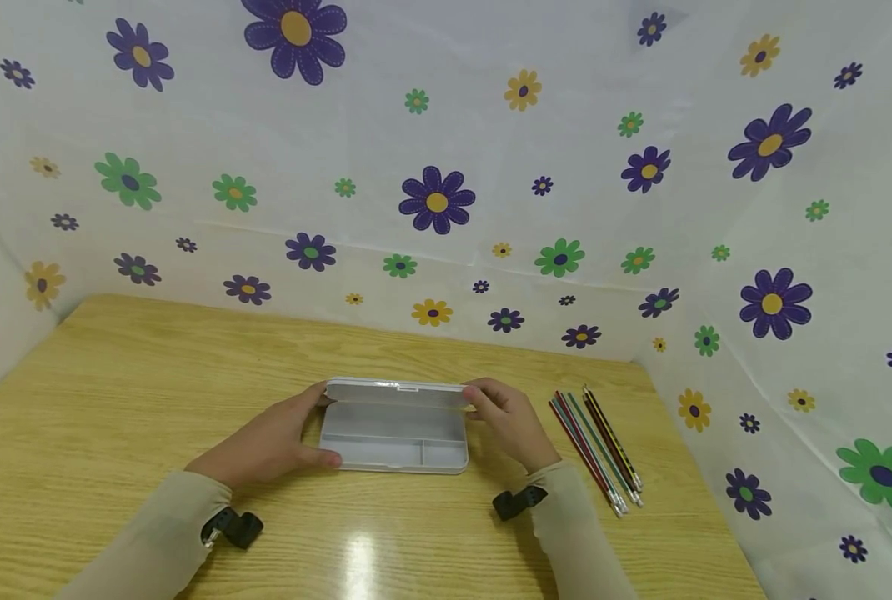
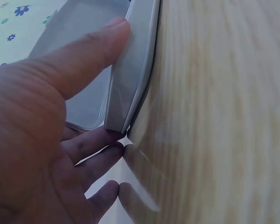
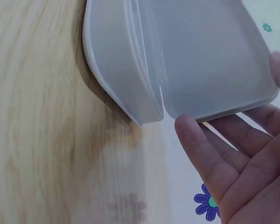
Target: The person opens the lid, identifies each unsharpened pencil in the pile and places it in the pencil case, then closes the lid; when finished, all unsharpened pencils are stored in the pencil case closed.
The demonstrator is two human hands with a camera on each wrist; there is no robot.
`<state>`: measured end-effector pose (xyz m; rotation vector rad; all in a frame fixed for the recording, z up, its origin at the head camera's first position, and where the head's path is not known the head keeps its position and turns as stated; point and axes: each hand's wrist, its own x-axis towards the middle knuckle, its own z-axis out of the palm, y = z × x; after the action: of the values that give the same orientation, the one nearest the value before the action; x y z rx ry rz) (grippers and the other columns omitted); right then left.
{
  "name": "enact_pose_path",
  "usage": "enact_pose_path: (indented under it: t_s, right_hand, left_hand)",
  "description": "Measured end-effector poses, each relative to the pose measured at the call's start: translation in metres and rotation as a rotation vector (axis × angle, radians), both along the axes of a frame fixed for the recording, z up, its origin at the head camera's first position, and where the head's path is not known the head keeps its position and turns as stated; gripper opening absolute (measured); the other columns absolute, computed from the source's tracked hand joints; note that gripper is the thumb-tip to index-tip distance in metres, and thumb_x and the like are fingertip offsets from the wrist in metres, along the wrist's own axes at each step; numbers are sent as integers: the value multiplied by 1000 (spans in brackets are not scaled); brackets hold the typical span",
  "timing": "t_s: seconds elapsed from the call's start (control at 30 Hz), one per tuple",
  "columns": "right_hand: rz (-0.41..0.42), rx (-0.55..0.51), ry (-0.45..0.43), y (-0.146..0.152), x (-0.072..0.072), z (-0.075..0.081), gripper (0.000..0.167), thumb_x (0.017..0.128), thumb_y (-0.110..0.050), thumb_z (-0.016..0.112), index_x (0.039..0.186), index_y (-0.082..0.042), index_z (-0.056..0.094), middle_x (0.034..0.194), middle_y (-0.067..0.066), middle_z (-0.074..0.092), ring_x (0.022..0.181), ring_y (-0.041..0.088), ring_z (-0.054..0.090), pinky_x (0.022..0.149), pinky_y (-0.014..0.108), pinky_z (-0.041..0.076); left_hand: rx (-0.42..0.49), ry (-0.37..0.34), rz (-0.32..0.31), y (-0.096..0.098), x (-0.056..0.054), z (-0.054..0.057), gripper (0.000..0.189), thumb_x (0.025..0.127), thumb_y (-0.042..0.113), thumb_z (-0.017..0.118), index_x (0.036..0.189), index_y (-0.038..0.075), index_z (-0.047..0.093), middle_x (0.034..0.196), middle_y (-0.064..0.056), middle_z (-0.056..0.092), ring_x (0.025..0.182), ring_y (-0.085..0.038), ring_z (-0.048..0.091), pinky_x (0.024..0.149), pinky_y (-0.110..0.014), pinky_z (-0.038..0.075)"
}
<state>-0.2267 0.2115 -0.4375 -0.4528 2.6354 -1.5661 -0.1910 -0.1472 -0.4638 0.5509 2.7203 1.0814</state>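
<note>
A pale grey-white pencil case (image 1: 374, 452) sits on the table with its lid (image 1: 393, 392) raised at the back. Inside the base are a long compartment, a small one at the right and a wide one behind them. My left hand (image 1: 273, 437) grips the left end of the base, thumb (image 2: 116, 35) on its front wall and fingers by the end. At the right end my right hand (image 1: 513, 421) holds the raised lid, the thumb on its upper edge. In the right wrist view several fingers pass behind the lid (image 3: 214, 60).
To the right of the case lies a bunch of pencils (image 1: 599, 450) with white erasers at the near ends. The wooden table (image 1: 153, 375) meets a white flowered cloth (image 1: 341, 167) at the back and sides. A black strap (image 1: 233, 527) sits on each wrist.
</note>
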Motion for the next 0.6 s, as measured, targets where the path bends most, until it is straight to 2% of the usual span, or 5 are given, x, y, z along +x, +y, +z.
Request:
enact_pose_path:
  t_s: [0.1, 0.27, 0.43, 0.6]
  right_hand:
    - [3, -81, -22, 0, -1, -1, 33, 108, -25, 56, 121, 2, 69, 122, 19, 69, 113, 38, 68, 90, 42, 61]
    - [-28, -143, -52, 0, -2, -5, 36, 110, -27, 52, 123, 3, 68, 125, 20, 67, 116, 38, 67, 88, 43, 62]
    - [-94, -192, -68, -4, -5, -9, 31, 111, -20, 49, 119, 3, 69, 124, 19, 69, 114, 35, 69, 86, 43, 62]
    - [-169, -166, -91, -6, -7, -14, 22, 107, -9, 55, 116, 3, 71, 117, 18, 73, 103, 31, 74, 86, 40, 62]
  left_hand:
    - [8, 0, 3, 1, 0, -1, 128, 76, 63, 84, 163, -1, 16, 156, -16, 48, 146, -41, 40, 119, -62, 31]
    - [27, 2, 2, 1, -1, -1, 129, 76, 57, 87, 163, -3, 14, 153, -15, 52, 145, -40, 42, 119, -62, 30]
    - [61, 3, -1, 1, -1, -2, 130, 76, 54, 89, 166, 6, 8, 149, -9, 56, 143, -37, 45, 119, -63, 29]
    - [60, 4, 3, 0, 0, -2, 135, 76, 56, 88, 167, 13, -2, 149, -6, 56, 145, -39, 43, 118, -65, 29]
